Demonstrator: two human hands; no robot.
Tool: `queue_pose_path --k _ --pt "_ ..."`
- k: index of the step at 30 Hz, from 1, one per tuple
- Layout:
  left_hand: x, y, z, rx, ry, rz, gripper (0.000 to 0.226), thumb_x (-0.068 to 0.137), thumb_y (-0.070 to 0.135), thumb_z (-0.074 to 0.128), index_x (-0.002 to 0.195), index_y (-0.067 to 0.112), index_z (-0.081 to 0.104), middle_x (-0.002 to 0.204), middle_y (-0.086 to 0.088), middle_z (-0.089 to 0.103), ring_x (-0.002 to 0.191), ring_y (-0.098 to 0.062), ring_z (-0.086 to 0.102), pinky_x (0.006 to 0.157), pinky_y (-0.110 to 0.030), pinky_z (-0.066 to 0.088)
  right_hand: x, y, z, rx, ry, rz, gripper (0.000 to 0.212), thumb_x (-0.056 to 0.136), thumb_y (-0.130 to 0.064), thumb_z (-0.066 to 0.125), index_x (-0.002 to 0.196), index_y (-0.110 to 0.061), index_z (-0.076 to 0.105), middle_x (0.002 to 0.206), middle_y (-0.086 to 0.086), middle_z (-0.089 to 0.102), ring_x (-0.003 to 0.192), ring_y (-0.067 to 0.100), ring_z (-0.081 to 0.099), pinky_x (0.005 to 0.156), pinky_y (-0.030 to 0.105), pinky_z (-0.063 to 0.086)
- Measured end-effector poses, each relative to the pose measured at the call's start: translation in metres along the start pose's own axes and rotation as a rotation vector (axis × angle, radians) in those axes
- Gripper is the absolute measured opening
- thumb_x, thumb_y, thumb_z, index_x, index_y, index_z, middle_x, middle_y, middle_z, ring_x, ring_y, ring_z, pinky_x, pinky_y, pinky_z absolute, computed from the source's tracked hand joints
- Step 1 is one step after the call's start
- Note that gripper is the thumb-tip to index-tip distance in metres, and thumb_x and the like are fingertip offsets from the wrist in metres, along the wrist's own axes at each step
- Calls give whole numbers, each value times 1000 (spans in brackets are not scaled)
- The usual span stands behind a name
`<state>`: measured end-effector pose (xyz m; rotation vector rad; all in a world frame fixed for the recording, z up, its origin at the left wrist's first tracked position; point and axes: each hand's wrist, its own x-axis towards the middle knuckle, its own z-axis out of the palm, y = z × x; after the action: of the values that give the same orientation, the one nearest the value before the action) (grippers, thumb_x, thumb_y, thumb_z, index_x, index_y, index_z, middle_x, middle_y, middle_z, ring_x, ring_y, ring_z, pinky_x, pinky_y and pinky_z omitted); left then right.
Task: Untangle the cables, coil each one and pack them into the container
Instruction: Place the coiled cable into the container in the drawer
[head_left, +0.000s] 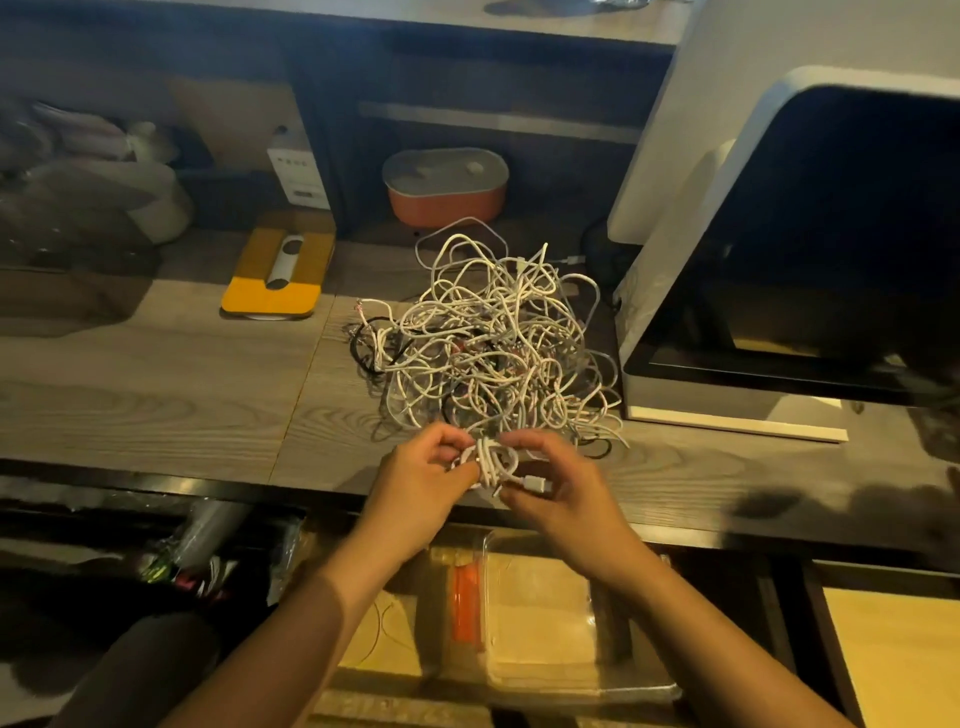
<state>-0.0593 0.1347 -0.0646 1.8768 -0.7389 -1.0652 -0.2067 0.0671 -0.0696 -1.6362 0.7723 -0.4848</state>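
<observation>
One clear plastic container (582, 687) sits nearest, below the bench (156, 395) edge. Above it, the left grip (415, 480) and right grip (563, 491) both pinch a small coiled white cable (491, 460), fingers curled. Beyond lies the tangled cable pile (493, 343).

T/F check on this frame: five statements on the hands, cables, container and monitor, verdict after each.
1. Both hands hold a small coiled cable. True: the left hand and right hand grip the coiled cable at the front of the desk.
2. The tangle is already packed in the container. False: the tangle lies on the desk.
3. The container sits lower than the desk's front edge, beneath the hands in the picture. True: the clear container shows there.
4. The tangle is all black cable. False: mostly white, with a few black strands.
5. The monitor stands left of the tangle. False: the monitor is on its right.
</observation>
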Motion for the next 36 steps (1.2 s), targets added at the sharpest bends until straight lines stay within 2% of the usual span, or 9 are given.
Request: queue_pose_path --k 7,9,12,16,20,24,26,32,36 --pt "-36 -68 -21 -211 13 -306 15 90 2 55 95 15 60 99 -11 65 90 -19 64 71 -21 53 -29 49 59 68 -164 249 55 82 7 57 112 -39 53 120 -7 57 109 -3 54 95 18 43" --pt "-39 -87 -18 -249 17 -403 14 92 6 52 95 15 61 101 -9 64 94 -17 63 75 -22 50 -34 65 78 123 -195 357 51 78 -1 58 116 -35 55 122 -2 56 111 6 55 95 23 47" --pt "-31 -116 -9 -264 29 -522 19 96 10 44 91 17 61 99 -6 64 90 -13 60 71 -19 47 -34 84 97 189 -180 509 42 84 3 57 117 -23 56 120 -1 54 104 9 54 84 15 46" --pt "-10 -153 1 -187 -17 -587 26 99 18 38 94 20 63 112 -12 63 102 -20 59 91 -35 49 -25 99 116 157 -183 573 32 88 2 53 106 -25 56 103 -9 57 93 6 54 75 10 42" --pt "0 -164 7 -177 2 -675 34 99 33 36 125 18 53 127 -11 54 117 -27 50 104 -43 38 -15 105 133 209 -185 689 21 93 -6 50 112 -16 48 91 -11 52 79 1 50 65 9 40" --pt "-8 -150 5 -178 0 -573 26 100 23 37 112 16 58 103 0 59 96 -16 57 77 -25 47 -23 98 132 169 -73 725 37 90 -9 52 126 -15 51 112 -1 59 93 12 56 74 19 44" --pt "-18 -137 2 -231 -72 -502 25 101 18 35 109 20 58 98 5 59 89 -7 58 69 -18 47 -35 87 112 193 16 684 35 87 -3 52 118 -17 60 113 1 62 96 16 59 78 25 48" --pt "-23 -111 41 -176 -343 -478 23 99 24 44 116 24 59 116 1 61 102 -8 60 72 -13 49 -63 99 43 329 225 742 32 93 -4 42 100 -16 71 102 10 69 97 22 63 86 32 48" --pt "-17 -102 85 -86 -460 -483 33 100 24 40 129 14 50 130 -2 52 117 -17 52 93 -25 45 -64 129 21 311 295 843 30 101 -15 35 109 -6 62 113 11 64 100 25 61 87 32 49"
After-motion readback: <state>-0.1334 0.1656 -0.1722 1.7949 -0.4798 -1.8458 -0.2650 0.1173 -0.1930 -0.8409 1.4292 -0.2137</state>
